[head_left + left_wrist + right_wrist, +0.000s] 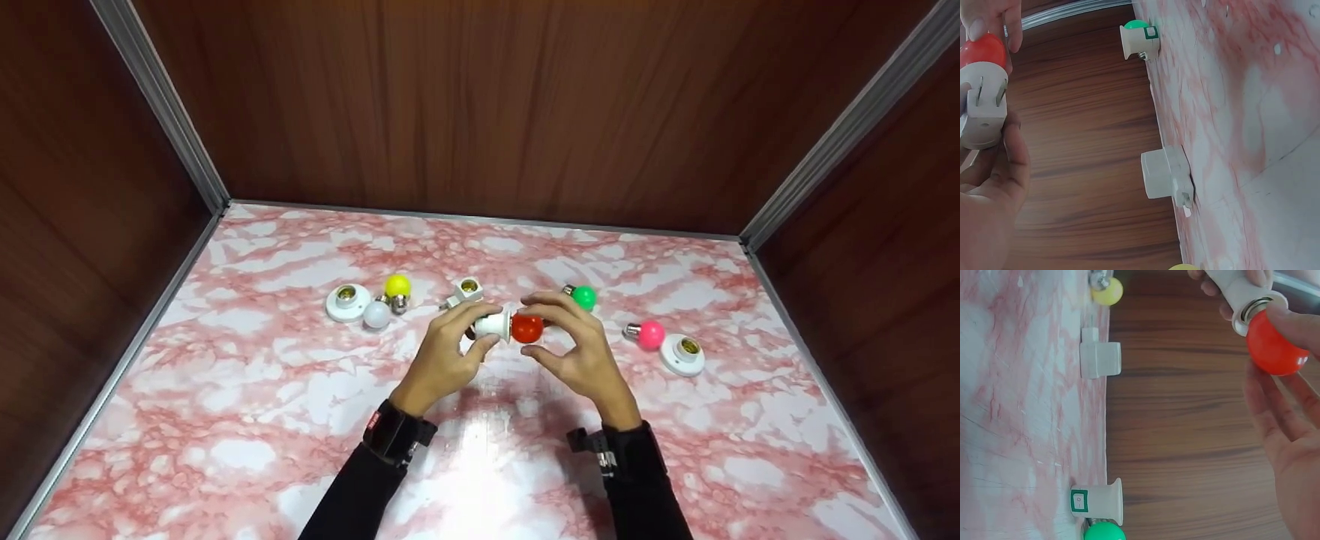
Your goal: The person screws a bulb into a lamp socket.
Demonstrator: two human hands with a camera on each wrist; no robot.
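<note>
One red bulb (527,329) sits at the mouth of a white socket (493,325), up above the middle of the surface (247,409). The left hand (444,356) grips the socket, and the right hand (582,354) holds the bulb. A yellow bulb (398,285) lies farther off to the left.

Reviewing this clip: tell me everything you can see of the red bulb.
The red bulb is a round, glossy globe, glass- or plastic-looking, with a metal screw base showing at the mouth of the white socket. In the head view it lies sideways above the marbled tabletop, globe toward the right. The right hand grips it, thumb across the globe. It looks unlit; how far it is screwed in cannot be told.
</note>
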